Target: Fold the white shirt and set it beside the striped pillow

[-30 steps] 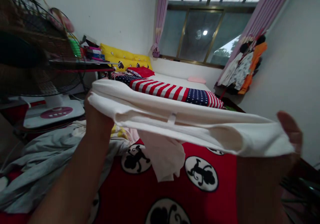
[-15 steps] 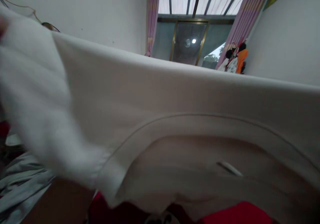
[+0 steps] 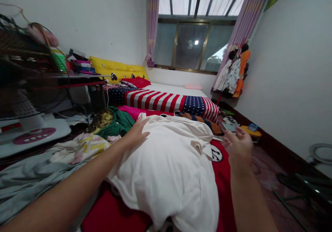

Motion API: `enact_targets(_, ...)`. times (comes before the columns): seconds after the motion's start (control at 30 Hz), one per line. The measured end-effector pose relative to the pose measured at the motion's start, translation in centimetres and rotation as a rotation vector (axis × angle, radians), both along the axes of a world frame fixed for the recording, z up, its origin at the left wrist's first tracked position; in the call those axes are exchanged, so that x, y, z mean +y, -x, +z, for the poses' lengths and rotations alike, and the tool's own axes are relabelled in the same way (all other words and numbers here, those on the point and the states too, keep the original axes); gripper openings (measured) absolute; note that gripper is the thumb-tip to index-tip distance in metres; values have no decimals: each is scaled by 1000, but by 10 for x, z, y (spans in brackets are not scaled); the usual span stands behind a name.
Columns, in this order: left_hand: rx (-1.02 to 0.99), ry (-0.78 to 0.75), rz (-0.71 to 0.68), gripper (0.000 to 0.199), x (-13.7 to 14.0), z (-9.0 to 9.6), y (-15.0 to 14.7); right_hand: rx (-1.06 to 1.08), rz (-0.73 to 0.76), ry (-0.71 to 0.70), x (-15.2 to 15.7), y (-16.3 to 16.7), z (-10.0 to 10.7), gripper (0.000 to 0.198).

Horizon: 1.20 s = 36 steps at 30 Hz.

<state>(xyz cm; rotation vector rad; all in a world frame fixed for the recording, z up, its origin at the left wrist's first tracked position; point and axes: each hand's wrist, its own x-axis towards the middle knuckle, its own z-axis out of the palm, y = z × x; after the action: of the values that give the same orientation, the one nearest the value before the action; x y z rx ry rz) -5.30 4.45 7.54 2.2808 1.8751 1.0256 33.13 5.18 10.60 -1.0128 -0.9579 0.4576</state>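
At the near left we saw our left forearm (image 3: 77, 178), bare and smooth, narrowing toward a bare left hand (image 3: 136, 132). At the near right our right forearm (image 3: 246, 194) was likewise bare, and so was the right hand (image 3: 240, 146), its fingers (image 3: 243, 134) slightly blurred.

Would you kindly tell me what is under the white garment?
Red cloth shows past both sides of the white garment, with a round white patch bearing a black figure at right. Whatever else the garment covers cannot be seen.
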Motion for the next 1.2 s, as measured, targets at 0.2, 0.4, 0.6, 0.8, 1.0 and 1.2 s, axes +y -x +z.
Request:
enact_targets(0.2,129,112,-131,47,-62,-12,28,84,263,-86,-64,49,55,34)
enact_targets(0.4,224,227,-209,47,-130,-5,45,-237,561,-52,-103,102,52,28)
enact_targets(0.6,409,168,-297,69,-166,-25,63,-889,918,87,-116,101,31,27)
enact_targets(0.8,528,50,-354,39,-176,-36,64,-1512,987,421,-145,23,-13,74)
enact_targets(1.0,566,53,-340,37,-163,-41,52,-1466,860,406,-163,-12,-69,54)
enact_targets(1.2,257,114,-256,33,-149,-5,44,-995,707,416,-149,-16,-65,29)
